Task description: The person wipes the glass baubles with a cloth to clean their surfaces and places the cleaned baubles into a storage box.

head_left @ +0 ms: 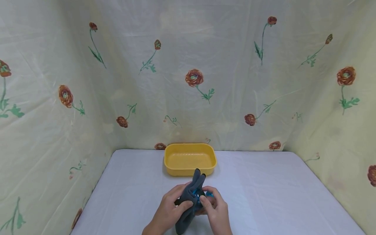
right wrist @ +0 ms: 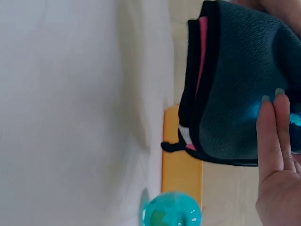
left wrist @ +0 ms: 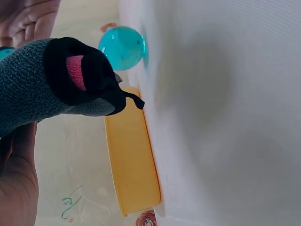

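A dark grey cloth (head_left: pixel 184 220) with black edging and a hanging loop is folded about a shiny blue ball (head_left: pixel 198 193) low in the middle of the head view. My left hand (head_left: pixel 168 209) grips the cloth from the left, thumb over its near face. From the other side my right hand (head_left: pixel 216 210) holds the ball, its thumb on the blue surface. In the right wrist view, two straight fingers (right wrist: pixel 270 136) of that hand lie against the cloth. A second, translucent blue ball (left wrist: pixel 123 48) rests on the table, partly hidden behind the right hand in the head view.
A yellow rectangular tub (head_left: pixel 190 172) stands at the back of the white-covered table (head_left: pixel 264 195), just beyond the hands. Floral curtains (head_left: pixel 229 98) enclose the table at the back and both sides.
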A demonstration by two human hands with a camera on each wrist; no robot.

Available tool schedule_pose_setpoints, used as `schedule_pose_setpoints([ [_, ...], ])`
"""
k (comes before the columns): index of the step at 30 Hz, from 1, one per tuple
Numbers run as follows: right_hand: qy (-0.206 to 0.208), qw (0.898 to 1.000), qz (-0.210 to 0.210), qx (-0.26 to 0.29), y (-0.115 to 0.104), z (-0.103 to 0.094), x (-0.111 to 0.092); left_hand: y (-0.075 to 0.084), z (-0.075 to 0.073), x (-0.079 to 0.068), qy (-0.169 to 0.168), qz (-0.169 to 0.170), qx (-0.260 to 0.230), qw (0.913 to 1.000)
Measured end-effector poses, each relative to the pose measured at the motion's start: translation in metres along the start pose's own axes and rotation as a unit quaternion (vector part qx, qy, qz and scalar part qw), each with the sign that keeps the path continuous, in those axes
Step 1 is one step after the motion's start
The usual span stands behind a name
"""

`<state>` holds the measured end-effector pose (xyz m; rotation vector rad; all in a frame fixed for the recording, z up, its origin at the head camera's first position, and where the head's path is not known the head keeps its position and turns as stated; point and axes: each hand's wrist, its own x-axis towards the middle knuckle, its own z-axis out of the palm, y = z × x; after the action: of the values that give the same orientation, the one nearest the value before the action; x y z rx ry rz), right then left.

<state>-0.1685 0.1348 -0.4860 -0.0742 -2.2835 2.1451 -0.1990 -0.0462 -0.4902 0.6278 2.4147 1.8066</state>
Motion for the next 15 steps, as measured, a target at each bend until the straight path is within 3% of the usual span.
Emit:
schedule_pose_setpoints([
  [7, -0.011, 0.998, 0.054, 0.01, -0.004, 0.0004, 0.003, 0.0028, -0.0015, -0.0004, -0.004, 0.011, 0.002, 0.9999],
  [15, -0.02, 0.998, 0.056, 0.019, -0.0017, 0.0004, 0.005, 0.0012, -0.0021, -0.001, -0.003, 0.016, 0.004, 0.9999],
])
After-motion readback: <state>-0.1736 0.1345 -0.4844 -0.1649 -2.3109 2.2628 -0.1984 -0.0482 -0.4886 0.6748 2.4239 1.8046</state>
